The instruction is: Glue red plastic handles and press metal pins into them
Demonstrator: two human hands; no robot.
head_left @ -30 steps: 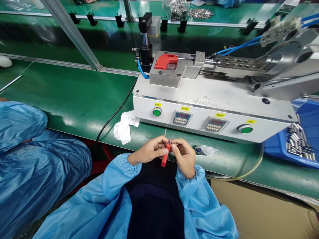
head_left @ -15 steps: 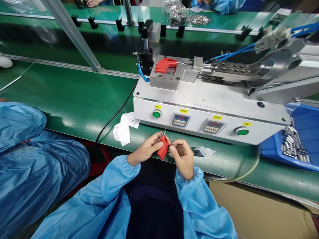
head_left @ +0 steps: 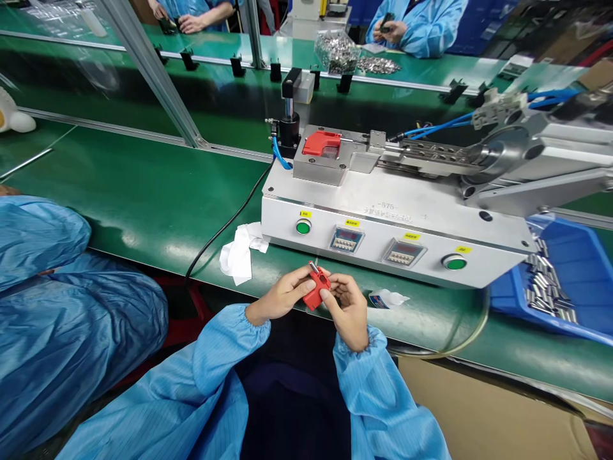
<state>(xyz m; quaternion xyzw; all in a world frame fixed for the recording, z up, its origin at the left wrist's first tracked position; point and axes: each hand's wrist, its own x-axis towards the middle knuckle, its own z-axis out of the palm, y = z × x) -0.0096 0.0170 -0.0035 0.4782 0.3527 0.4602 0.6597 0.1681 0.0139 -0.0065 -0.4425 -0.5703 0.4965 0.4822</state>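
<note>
A small red plastic lighter handle (head_left: 315, 296), with a short metal tube sticking out of its top, is held over the bench's front edge. My left hand (head_left: 283, 295) grips its left side between thumb and fingers. From the right, my right hand (head_left: 348, 305) pinches it, thumb on the face and fingers behind. A second red lighter handle (head_left: 320, 143) lies on its side in the metal block of the machine (head_left: 393, 249), in line with a thin rod on its right.
White cloth (head_left: 238, 255) lies left of my hands, a small clear bottle with a blue label (head_left: 387, 299) to the right. A blue bin (head_left: 594, 268) at right holds metal tubes. A black cable (head_left: 225, 225) crosses the bench. Co-workers sit at left and across.
The view has shifted, showing more of the far bench. The red handle has turned, its broad face now more towards me, and my right thumb has moved onto it.
</note>
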